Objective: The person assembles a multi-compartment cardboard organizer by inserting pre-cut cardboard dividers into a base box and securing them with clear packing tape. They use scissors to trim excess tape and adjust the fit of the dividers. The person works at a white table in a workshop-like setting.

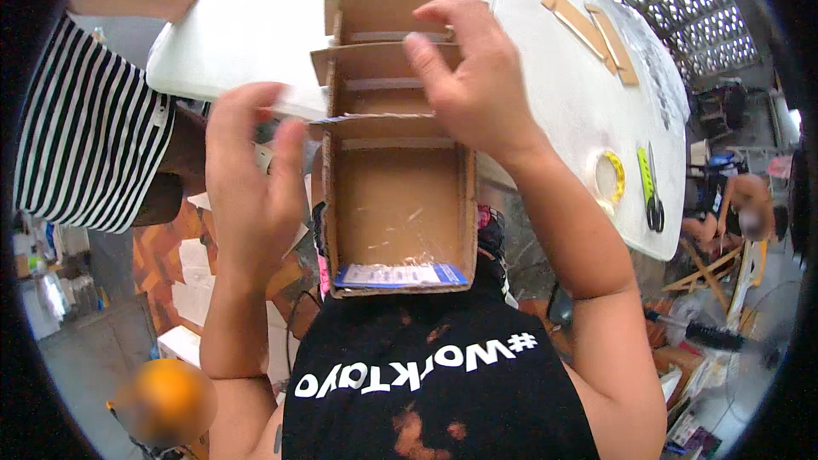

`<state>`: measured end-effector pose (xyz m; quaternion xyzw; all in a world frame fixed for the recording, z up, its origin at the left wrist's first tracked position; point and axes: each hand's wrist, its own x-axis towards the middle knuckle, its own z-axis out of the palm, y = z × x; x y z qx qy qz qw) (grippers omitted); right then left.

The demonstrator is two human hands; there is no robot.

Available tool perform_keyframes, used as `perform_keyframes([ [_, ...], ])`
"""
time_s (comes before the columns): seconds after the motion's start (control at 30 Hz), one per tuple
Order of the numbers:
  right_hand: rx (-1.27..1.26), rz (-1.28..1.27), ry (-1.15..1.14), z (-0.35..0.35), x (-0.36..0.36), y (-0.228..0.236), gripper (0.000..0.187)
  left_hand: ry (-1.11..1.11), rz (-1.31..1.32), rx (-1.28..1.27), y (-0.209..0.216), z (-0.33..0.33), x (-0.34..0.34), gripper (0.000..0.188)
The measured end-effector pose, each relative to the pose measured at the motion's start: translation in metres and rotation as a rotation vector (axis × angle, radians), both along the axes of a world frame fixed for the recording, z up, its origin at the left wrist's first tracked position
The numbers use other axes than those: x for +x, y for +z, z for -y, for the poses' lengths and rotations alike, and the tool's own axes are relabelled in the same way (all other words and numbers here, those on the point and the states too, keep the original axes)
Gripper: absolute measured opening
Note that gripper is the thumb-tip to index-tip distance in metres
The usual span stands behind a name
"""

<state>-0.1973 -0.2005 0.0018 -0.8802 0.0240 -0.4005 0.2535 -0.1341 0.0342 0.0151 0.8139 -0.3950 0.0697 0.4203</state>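
Observation:
A long, narrow cardboard box (400, 204) stretches away from my body over the white table. Upright cardboard dividers (383, 58) split it into several compartments, and their ends stick out past the left wall. The nearest compartment has a blue-and-white printed label (400, 275) and shiny clear tape at its near end. My right hand (473, 77) hovers over the right side of the dividers, fingers curved and apart, holding nothing. Left of the box, my left hand (256, 170) is raised in the air, slightly blurred, its thumb and fingers spread and nothing in them.
On the white table (545, 111), to the right, lie cardboard strips (588, 34), a yellow tape roll (615, 172), a yellow-green cutter (645, 172) and black-handled scissors (654, 211). A person in striped clothing (94, 136) rests a hand on the table at left. Another person (741, 204) sits at far right.

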Motion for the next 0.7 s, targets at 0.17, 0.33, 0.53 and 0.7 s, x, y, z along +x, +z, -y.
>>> perform_keyframes([
  [0.17, 0.08, -0.117, 0.003, 0.002, -0.017, -0.003, 0.01, -0.559, 0.277, 0.486, 0.002, 0.04, -0.032, 0.051],
  [0.33, -0.017, -0.195, 0.011, 0.001, -0.023, -0.029, 0.01, -0.521, 0.325, 0.794, -0.026, 0.063, -0.045, 0.037],
  [0.53, -0.104, -0.285, -0.013, 0.004, -0.021, -0.023, 0.012, -0.394, 0.34, 0.824, -0.028, 0.048, -0.046, 0.032],
  [0.7, -0.082, -0.309, -0.002, 0.006, -0.023, -0.022, 0.012, -0.181, 0.333, 1.036, -0.025, 0.041, -0.043, 0.027],
])
